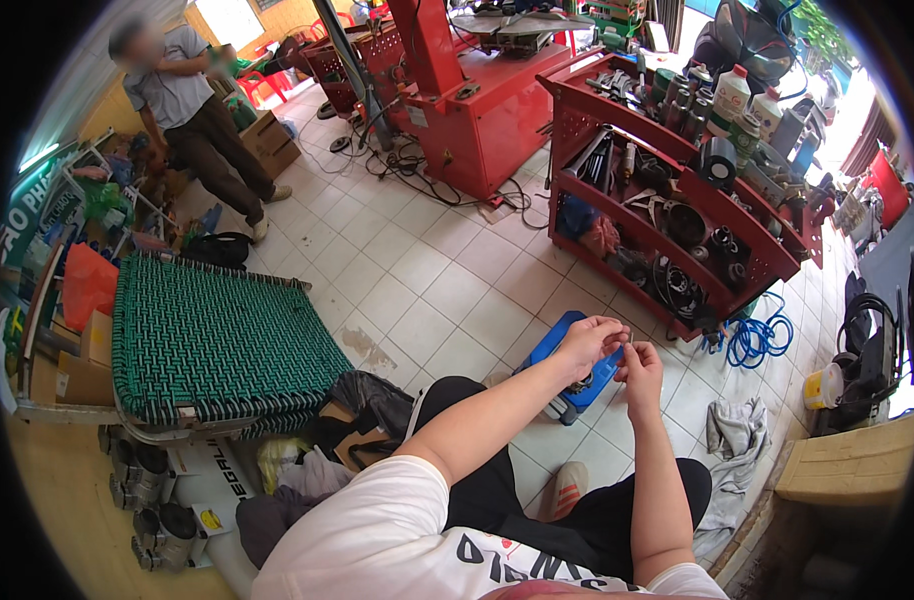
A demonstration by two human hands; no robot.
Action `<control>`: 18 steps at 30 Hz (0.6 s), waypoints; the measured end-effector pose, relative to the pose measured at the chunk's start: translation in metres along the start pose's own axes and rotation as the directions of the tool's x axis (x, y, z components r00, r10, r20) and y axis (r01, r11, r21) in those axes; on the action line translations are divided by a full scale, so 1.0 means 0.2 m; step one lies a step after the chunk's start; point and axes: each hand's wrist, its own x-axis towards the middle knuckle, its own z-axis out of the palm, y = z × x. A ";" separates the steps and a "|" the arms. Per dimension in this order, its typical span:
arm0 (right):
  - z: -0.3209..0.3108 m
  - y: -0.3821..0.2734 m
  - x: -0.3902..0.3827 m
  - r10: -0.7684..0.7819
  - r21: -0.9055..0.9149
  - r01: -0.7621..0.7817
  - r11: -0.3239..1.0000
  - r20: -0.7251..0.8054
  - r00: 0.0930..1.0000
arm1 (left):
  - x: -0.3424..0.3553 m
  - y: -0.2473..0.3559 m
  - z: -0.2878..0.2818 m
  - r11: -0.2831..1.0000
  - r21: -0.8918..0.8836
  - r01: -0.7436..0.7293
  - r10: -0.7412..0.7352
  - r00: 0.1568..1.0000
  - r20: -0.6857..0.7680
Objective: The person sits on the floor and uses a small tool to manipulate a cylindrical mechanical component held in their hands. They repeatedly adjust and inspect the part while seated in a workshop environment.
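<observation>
My left hand (592, 345) and my right hand (639, 368) meet in front of me, fingers pinched together. Between their fingertips is a small, thin piece (630, 338), too small to name. Below the hands, a blue plastic item (549, 348) with rounded corners stands on the floor between my legs. My left forearm and hand cover part of it. Small dark metal parts (581, 384) show on it just under my left hand.
A red tool cart (667, 185) loaded with parts and bottles stands ahead right, beside a coiled blue hose (760, 335). A green woven lounger (217, 330) is at left. Grey cloth (734, 440) lies at right. Another person (192, 100) stands far left, near red machinery (457, 130).
</observation>
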 end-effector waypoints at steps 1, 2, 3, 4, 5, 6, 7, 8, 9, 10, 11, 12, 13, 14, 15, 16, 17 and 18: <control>0.00 0.00 0.00 -0.003 0.004 0.003 1.000 0.005 1.000 | 0.00 0.00 -0.01 1.000 0.001 -0.004 0.004 1.000 0.009; 0.01 0.00 0.00 -0.005 0.007 0.005 1.000 0.009 1.000 | 0.01 -0.01 -0.01 1.000 0.002 -0.007 0.007 1.000 0.019; 0.01 0.00 0.00 -0.005 0.009 0.005 1.000 0.010 1.000 | 0.01 -0.01 -0.02 1.000 0.003 -0.011 0.011 1.000 0.028; 0.00 0.00 0.00 -0.006 0.010 0.006 1.000 0.007 1.000 | 0.01 -0.01 -0.01 1.000 0.018 -0.016 0.015 0.999 0.035; 0.00 0.00 0.00 -0.007 0.012 0.007 1.000 0.005 1.000 | 0.01 -0.01 -0.01 0.999 0.032 -0.022 0.020 0.999 0.042; 0.00 0.00 0.00 0.002 0.024 -0.003 1.000 0.001 1.000 | 0.01 0.00 0.00 0.999 0.046 -0.028 0.026 0.998 0.049; -0.01 -0.01 0.00 0.012 0.036 -0.011 0.999 -0.001 1.000 | 0.01 0.00 0.00 0.996 0.077 -0.035 0.032 0.999 0.043; -0.01 -0.01 0.00 0.021 0.048 -0.021 0.999 -0.002 1.000 | 0.00 0.00 0.00 0.993 0.108 -0.042 0.039 0.999 0.037; -0.01 -0.01 0.00 0.048 0.106 -0.047 0.993 -0.013 0.999 | 0.00 0.01 0.00 0.989 0.139 -0.050 0.046 0.998 0.030; -0.02 0.00 0.00 0.076 0.163 -0.071 0.984 -0.022 0.997 | -0.01 0.01 0.01 0.959 0.262 -0.106 0.093 0.994 0.062; -0.03 0.00 0.00 0.104 0.219 -0.095 0.971 -0.030 0.994 | -0.02 0.01 0.01 0.911 0.378 -0.162 0.135 0.986 0.098; -0.03 0.01 0.01 0.176 0.308 -0.158 0.938 -0.034 0.984 | -0.03 0.00 0.02 0.846 0.486 -0.218 0.172 0.975 0.139; -0.04 0.01 0.02 0.247 0.395 -0.214 0.894 -0.033 0.969 | -0.05 -0.01 0.03 0.773 0.565 -0.290 0.209 0.956 0.205; -0.05 0.02 0.02 0.316 0.477 -0.266 0.837 -0.025 0.949 | -0.07 -0.02 0.03 0.687 0.631 -0.360 0.239 0.932 0.272; -0.06 0.03 0.03 0.357 0.521 -0.307 0.797 0.003 0.934 | -0.09 -0.04 0.04 0.591 0.684 -0.428 0.259 0.904 0.341; -0.07 0.03 0.03 0.396 0.561 -0.345 0.752 0.033 0.917 | -0.11 -0.05 0.05 0.417 0.750 -0.513 0.284 0.858 0.428; -0.07 0.04 0.04 0.433 0.599 -0.383 0.704 0.065 0.899 | -0.13 -0.06 0.06 0.226 0.782 -0.581 0.290 0.806 0.516; -0.12 0.10 0.07 0.427 0.625 -0.406 0.666 0.126 0.895 | -0.15 -0.07 0.06 0.027 0.776 -0.630 0.276 0.751 0.600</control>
